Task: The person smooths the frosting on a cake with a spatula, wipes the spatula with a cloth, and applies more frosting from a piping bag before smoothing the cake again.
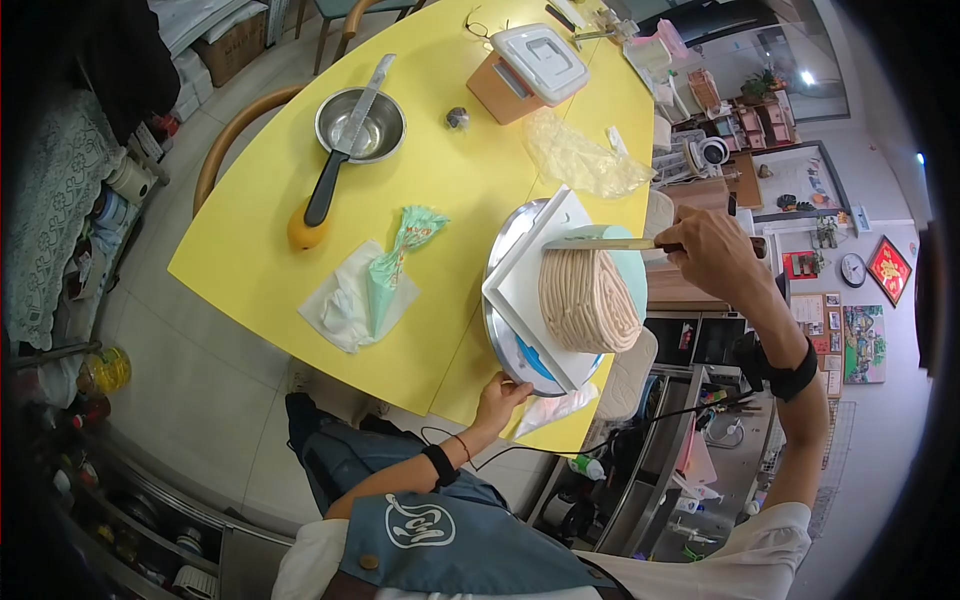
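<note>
A round cake [590, 300], partly covered in beige piped ridges with a smooth pale green part, stands on a white square board [515, 290]. Beneath the board is a silver turntable [493, 320]. My right hand [715, 250] is closed round the handle of a long flat spatula [610, 243], whose blade lies against the cake at the border of beige and green. At the near edge of the turntable, my left hand [503, 400] pinches the rim with its fingers.
On the yellow table [250, 180] are a steel bowl [385, 125] with a knife across it, a green piping bag [385, 275] on white paper, an orange lidded tub [500, 90], clear plastic [580, 155] and another piping bag [555, 408]. A chair stands beyond the left edge.
</note>
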